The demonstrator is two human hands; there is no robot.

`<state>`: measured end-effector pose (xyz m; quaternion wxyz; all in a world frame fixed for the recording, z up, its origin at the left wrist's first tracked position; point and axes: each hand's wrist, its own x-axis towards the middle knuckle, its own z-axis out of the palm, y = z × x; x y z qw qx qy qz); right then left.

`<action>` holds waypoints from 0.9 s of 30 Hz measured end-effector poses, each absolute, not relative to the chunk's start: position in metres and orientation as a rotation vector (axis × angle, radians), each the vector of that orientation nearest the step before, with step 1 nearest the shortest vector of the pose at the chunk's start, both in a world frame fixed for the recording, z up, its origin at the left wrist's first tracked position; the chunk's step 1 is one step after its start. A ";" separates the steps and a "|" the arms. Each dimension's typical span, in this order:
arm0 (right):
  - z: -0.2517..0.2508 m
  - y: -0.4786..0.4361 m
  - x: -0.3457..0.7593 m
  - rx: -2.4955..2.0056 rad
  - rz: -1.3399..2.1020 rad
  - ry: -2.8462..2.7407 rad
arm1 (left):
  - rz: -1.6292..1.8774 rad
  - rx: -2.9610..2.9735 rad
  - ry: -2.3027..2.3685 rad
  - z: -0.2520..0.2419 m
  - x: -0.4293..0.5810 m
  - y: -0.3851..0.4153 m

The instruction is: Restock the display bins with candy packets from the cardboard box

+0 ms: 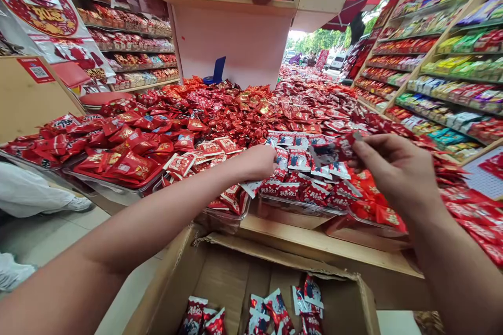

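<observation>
My right hand (404, 175) pinches a red and dark candy packet (341, 147) between thumb and fingers, above the middle bin. The packet is partly blurred. My left hand (260, 162) is closed at the left side of that bin, low over the candies; what its fingers hold, if anything, is hidden. Below both hands, the clear plastic bin (302, 204) holds red and silver-white wrapped candies (301, 159) laid in rough rows. In front of me stands an open cardboard box (223, 267) with several similar candy packets (277, 308) at its bottom.
Bins of red packets (133, 165) and cream-and-red packets (181, 164) lie to the left, orange-red packets (377, 204) to the right. Candy heaps stretch behind. Stocked shelves (444, 63) line the right side. At the left edge shows another person's white trouser leg (31, 191).
</observation>
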<state>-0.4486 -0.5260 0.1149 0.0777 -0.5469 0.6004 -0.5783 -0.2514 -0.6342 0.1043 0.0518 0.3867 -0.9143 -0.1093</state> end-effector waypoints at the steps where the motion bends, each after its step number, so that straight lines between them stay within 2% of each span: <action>1: 0.116 -0.533 -0.448 -1.698 -1.672 1.801 | -0.304 1.196 -2.795 0.103 -0.255 -0.635; 10: 0.109 -0.580 -0.433 -2.185 -1.199 1.909 | -0.313 1.043 -2.762 0.096 -0.239 -0.630; 21: 0.111 -0.602 -0.403 -2.446 -0.499 1.675 | -0.379 1.075 -2.754 0.102 -0.226 -0.628; 27: 0.107 -0.610 -0.404 -2.451 -0.311 1.661 | -0.380 1.085 -2.710 0.100 -0.227 -0.632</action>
